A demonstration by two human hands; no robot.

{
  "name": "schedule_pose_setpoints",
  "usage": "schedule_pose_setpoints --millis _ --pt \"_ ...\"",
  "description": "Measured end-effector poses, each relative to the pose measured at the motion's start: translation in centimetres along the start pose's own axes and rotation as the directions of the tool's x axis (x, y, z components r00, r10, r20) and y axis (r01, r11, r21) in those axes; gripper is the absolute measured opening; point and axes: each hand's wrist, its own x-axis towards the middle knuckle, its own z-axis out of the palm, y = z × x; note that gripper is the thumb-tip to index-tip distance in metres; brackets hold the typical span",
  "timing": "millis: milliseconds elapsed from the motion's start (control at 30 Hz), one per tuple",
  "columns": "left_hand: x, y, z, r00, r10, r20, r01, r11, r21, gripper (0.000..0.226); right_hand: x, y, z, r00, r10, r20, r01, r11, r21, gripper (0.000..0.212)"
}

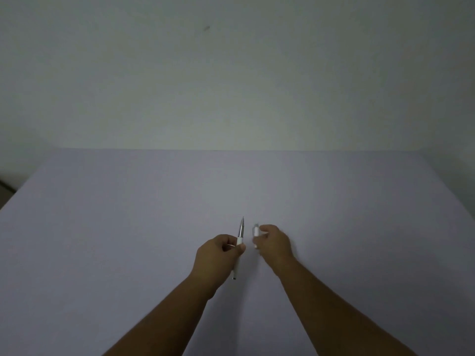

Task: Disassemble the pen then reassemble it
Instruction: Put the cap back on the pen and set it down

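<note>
Pen body (239,249) runs nearly upright through the view, silver tip aimed away toward the wall (231,73), leaning slightly right, white tail poking out below the fist. Left hand (218,255) pinches it at mid-barrel, above the table (102,227). Just beside it, right hand (275,242) curls closed around a small white piece (256,231), blurred, maybe the cap.

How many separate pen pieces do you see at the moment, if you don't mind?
2: the pen body in the left hand, and a blurred white piece in the right hand. Smaller parts may be hidden.
</note>
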Motion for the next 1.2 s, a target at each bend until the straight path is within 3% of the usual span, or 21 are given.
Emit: schedule_pose_setpoints --millis 33,100,200,400,667,1000,1133,1200 --pt "0.0 0.1 0.1 1.000 0.000 0.005 0.000 1.000 0.003 0.009 -0.1 -1.0 -0.8 0.998 0.046 0.038 -0.054 0.969 0.242 0.023" --pt "-0.2 0.4 0.3 1.000 0.006 0.019 -0.007 1.000 0.018 0.009 -0.4 -2.9 -2.7 0.990 0.050 0.132 -0.119 0.797 0.592 0.011" --pt "-0.7 1.1 0.9 0.998 0.034 0.049 -0.036 0.998 0.051 0.009 -1.2 -5.0 -5.4 0.982 -0.073 0.174 -0.078 0.685 0.725 0.012" --pt "-1.7 2.7 1.7 0.994 0.089 0.071 -0.092 0.995 0.048 0.009 -2.9 -5.9 -7.5 0.966 -0.183 0.182 0.055 0.834 0.548 0.017" --pt "-2.5 3.4 1.9 0.991 0.125 0.054 -0.129 0.990 0.065 0.013 -4.8 -4.9 -8.1 0.930 -0.260 0.261 0.126 0.891 0.436 0.019" --pt "-2.1 2.3 3.5 0.977 0.205 -0.055 -0.192 0.963 0.188 0.018 -4.6 -3.9 -6.6 0.957 -0.183 0.225 0.100 0.936 0.338 0.004" --pt "-0.7 1.8 3.6 0.992 0.122 0.017 -0.123 0.975 0.184 0.021 -3.7 -3.3 -6.5 0.968 -0.146 0.202 0.088 0.958 0.272 0.004" --pt "0.3 1.4 4.0 0.997 0.071 0.037 -0.076 0.982 0.172 0.020 -2.8 -2.3 -6.6 0.989 -0.082 0.123 0.038 0.946 0.322 0.007"
